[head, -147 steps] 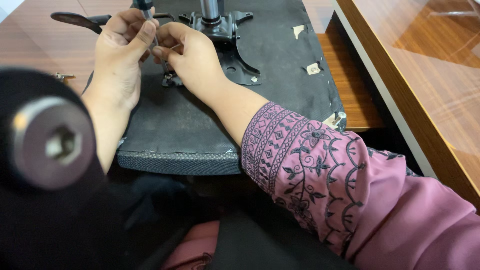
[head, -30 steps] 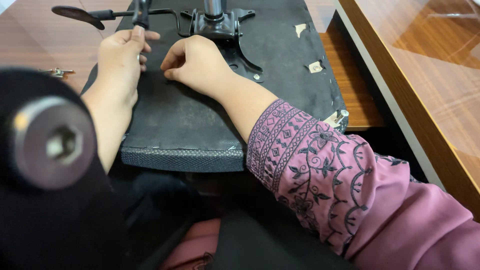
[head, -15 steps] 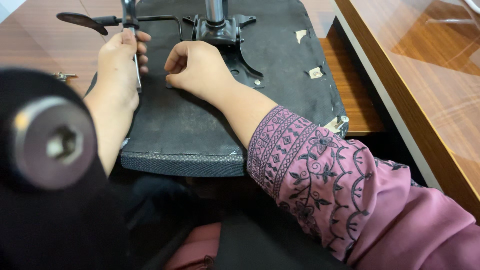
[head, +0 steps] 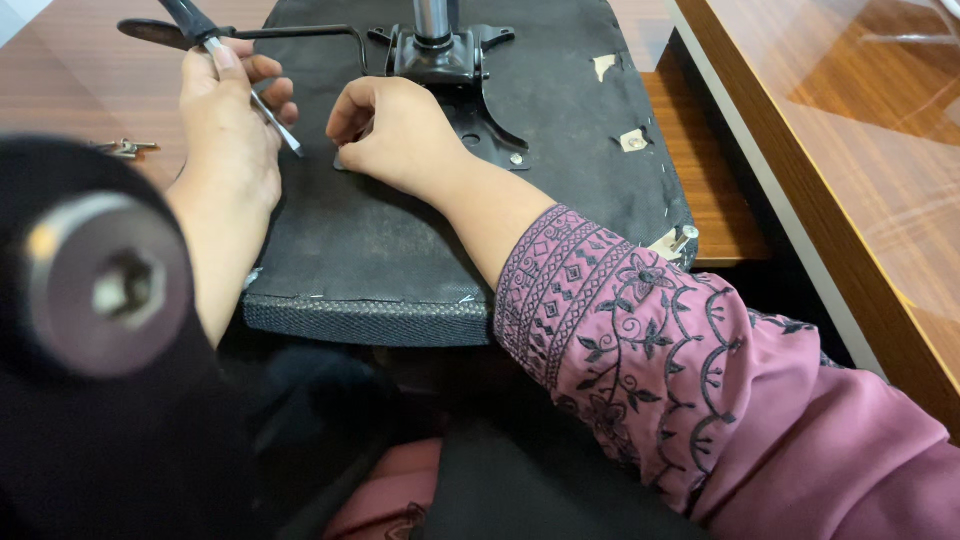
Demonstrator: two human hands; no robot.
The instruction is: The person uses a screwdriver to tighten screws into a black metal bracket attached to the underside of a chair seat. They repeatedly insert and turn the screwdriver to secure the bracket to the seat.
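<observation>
Upturned chair seat (head: 400, 250), black underside up: your landmark. Your left hand (head: 228, 130) grips a screwdriver (head: 235, 70) over its left edge, shaft angled inward. Your right hand (head: 395, 130), curled shut, steadies something small beside the seat's metal mounting plate (head: 450, 60); contents hidden.

Even, fairly bright indoor light fell on my work. The glossy brown wooden desktop (head: 850, 130) at my right threw back pale window-like glare. The big black round part with a silver hex socket (head: 105, 285) loomed close and blurred; shadows stayed soft.
</observation>
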